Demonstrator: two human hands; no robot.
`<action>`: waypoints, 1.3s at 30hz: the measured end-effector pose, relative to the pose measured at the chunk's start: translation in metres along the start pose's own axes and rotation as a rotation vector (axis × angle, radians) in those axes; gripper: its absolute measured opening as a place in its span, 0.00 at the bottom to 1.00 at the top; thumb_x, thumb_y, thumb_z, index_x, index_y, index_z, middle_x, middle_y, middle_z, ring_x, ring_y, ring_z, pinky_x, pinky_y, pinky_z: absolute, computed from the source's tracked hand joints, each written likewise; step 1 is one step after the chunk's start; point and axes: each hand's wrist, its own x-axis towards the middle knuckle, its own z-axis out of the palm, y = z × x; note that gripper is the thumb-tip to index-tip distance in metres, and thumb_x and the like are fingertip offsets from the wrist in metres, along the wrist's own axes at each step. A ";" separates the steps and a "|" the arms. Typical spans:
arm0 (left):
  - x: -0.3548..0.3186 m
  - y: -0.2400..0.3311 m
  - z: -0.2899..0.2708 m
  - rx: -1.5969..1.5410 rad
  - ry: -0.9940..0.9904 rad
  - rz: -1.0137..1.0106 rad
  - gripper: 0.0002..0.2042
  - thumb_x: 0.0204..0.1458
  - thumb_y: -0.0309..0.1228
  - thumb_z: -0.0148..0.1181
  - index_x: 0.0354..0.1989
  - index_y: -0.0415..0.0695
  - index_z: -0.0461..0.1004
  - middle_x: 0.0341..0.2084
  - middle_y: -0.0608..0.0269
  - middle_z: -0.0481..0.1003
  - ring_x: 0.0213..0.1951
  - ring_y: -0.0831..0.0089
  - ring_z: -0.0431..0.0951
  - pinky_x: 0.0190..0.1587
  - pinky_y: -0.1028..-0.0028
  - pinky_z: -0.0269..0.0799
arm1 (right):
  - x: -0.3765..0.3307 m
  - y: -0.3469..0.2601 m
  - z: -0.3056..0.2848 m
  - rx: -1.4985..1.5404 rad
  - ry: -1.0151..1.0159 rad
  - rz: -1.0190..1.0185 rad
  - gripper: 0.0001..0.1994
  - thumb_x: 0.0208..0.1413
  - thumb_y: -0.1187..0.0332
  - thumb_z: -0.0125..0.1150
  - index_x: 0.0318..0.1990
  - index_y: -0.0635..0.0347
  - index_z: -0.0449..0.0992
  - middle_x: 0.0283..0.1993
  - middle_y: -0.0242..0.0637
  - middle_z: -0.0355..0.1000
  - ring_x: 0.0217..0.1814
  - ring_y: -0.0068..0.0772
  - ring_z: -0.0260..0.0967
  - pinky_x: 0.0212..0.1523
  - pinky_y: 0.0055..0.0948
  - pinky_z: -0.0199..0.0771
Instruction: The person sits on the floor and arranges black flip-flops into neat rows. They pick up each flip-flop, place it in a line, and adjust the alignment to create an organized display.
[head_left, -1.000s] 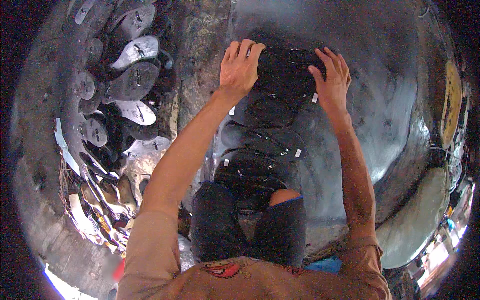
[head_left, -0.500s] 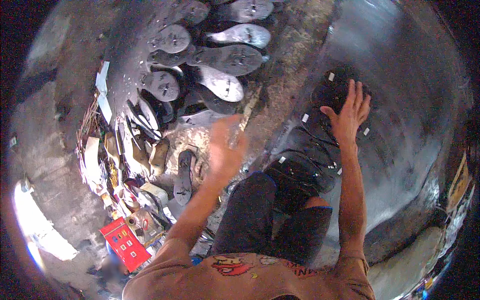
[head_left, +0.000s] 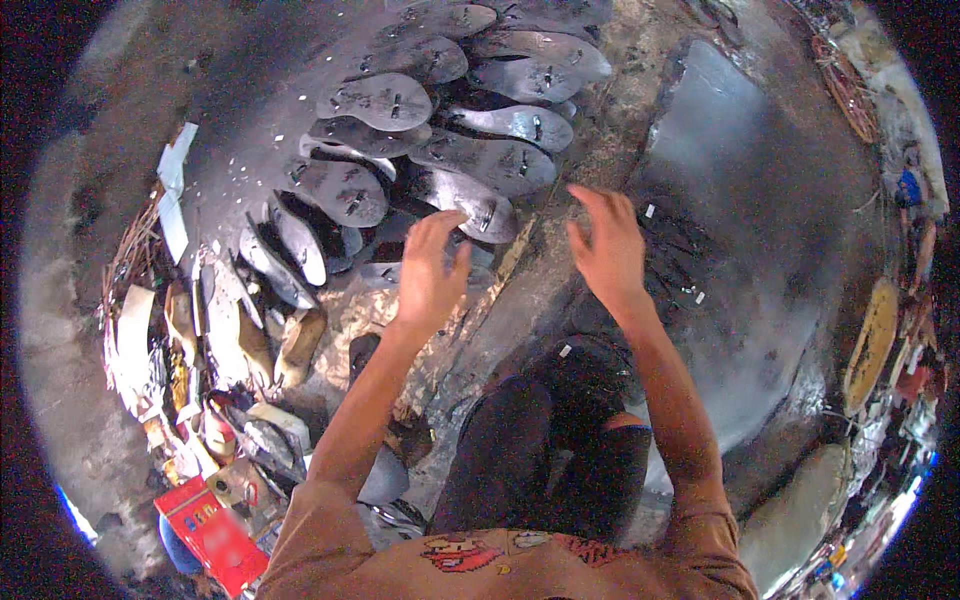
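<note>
Foot-shaped soles lie overlapping on the dusty ground ahead and to the left, each broad and rounded at one end and drawn in at the waist, with a small dark mark near the end. Their faces vary: a silvery sole (head_left: 462, 198) shines as if polished, a charcoal sole (head_left: 490, 160) beside it looks duller and matte, and a round-ended sole (head_left: 378, 102) further off is plain grey and smooth. On the right, thin black pieces (head_left: 682, 245) with curved edges lie in a loose overlapping row, marked by small white rectangular tags (head_left: 650, 211); the surface under them is a broad grey sheet (head_left: 745, 330), smooth with a soft sheen. The left hand (head_left: 432, 275) is raised with fingers bent and thumb apart, and nothing shows within it; its fingertips overlap the near edge of the silvery sole in this view, though whether they touch it cannot be told. Most of that sole extends beyond the fingertips, away from the person. The right hand (head_left: 612, 250) is likewise loose and without a hold, its thumb and fingers spread above the rough brown strip (head_left: 535, 265) of ground between the two groups. The black pieces lie just to its right, outside its fingers.
</note>
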 end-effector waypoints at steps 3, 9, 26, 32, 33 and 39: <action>0.027 -0.010 0.044 -0.001 -0.013 0.078 0.20 0.54 0.21 0.63 0.57 0.43 0.76 0.56 0.52 0.76 0.60 0.49 0.74 0.65 0.53 0.69 | 0.051 -0.007 0.025 -0.183 0.097 -0.368 0.29 0.54 0.80 0.66 0.66 0.51 0.76 0.66 0.40 0.74 0.71 0.46 0.68 0.70 0.47 0.69; 0.024 -0.019 0.062 0.138 -0.011 -0.004 0.21 0.51 0.20 0.62 0.56 0.42 0.76 0.55 0.52 0.75 0.62 0.48 0.72 0.65 0.52 0.69 | 0.078 0.010 0.026 0.208 0.059 -0.388 0.25 0.56 0.82 0.63 0.61 0.52 0.81 0.69 0.39 0.74 0.68 0.47 0.73 0.69 0.44 0.71; 0.180 0.163 0.116 -0.634 -0.328 -0.496 0.27 0.54 0.27 0.73 0.61 0.36 0.70 0.51 0.55 0.78 0.48 0.68 0.79 0.52 0.65 0.78 | -0.002 0.157 -0.159 0.762 0.104 0.600 0.22 0.72 0.68 0.59 0.71 0.64 0.71 0.58 0.32 0.76 0.58 0.25 0.72 0.59 0.28 0.72; 0.234 0.225 0.218 -1.043 -0.308 -0.636 0.19 0.57 0.26 0.72 0.53 0.33 0.74 0.42 0.56 0.81 0.43 0.73 0.82 0.45 0.73 0.79 | -0.002 0.240 -0.181 1.390 0.307 0.706 0.29 0.72 0.67 0.61 0.75 0.65 0.62 0.57 0.39 0.78 0.59 0.31 0.77 0.59 0.36 0.80; 0.229 0.221 0.230 -1.038 -0.336 -0.676 0.19 0.56 0.26 0.73 0.53 0.33 0.75 0.42 0.56 0.82 0.43 0.73 0.82 0.45 0.72 0.79 | -0.008 0.252 -0.172 1.303 0.304 0.787 0.29 0.71 0.67 0.62 0.75 0.65 0.62 0.57 0.38 0.78 0.58 0.30 0.77 0.58 0.35 0.80; 0.215 0.174 0.285 -0.415 -0.478 -0.470 0.23 0.51 0.31 0.78 0.53 0.34 0.80 0.42 0.51 0.84 0.43 0.65 0.85 0.46 0.67 0.82 | -0.034 0.311 -0.111 0.886 0.204 1.007 0.27 0.66 0.68 0.69 0.70 0.64 0.70 0.53 0.35 0.79 0.50 0.23 0.78 0.50 0.27 0.80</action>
